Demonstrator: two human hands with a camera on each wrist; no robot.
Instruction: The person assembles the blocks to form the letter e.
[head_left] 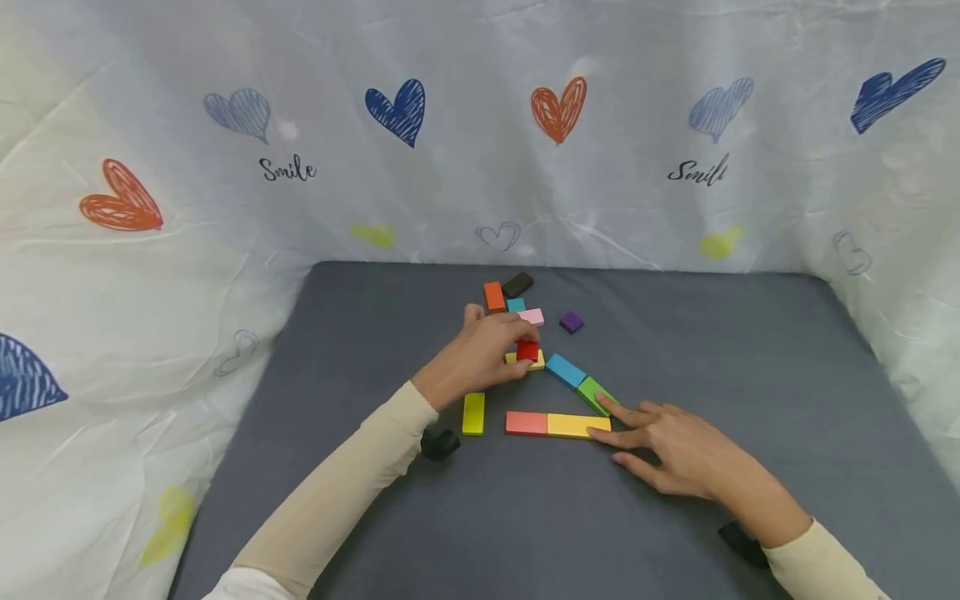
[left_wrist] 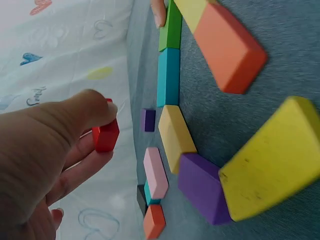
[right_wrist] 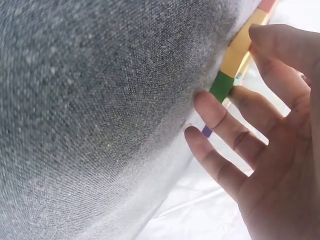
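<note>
My left hand (head_left: 483, 346) pinches a small red block (left_wrist: 105, 137) between thumb and fingers. In the left wrist view the block is held up off the cloth. My right hand (head_left: 675, 446) spreads its fingers, one fingertip on the green block (head_left: 595, 395) and another at the end of the yellow-orange block (head_left: 576, 426). A salmon block (head_left: 527, 423) adjoins the yellow-orange one, and a blue block (head_left: 565, 371) adjoins the green. Beyond the blue lies a pale yellow block (left_wrist: 176, 137), then a purple block (left_wrist: 202, 187) and a bright yellow block (left_wrist: 272, 160).
Further back lie an orange block (head_left: 493, 297), a black block (head_left: 517, 284), a small teal block (head_left: 516, 305), a pink block (head_left: 532, 317) and a small purple block (head_left: 572, 322). Dark grey cloth (head_left: 735, 350) covers the table. A white curtain (head_left: 465, 50) with printed hearts hangs behind.
</note>
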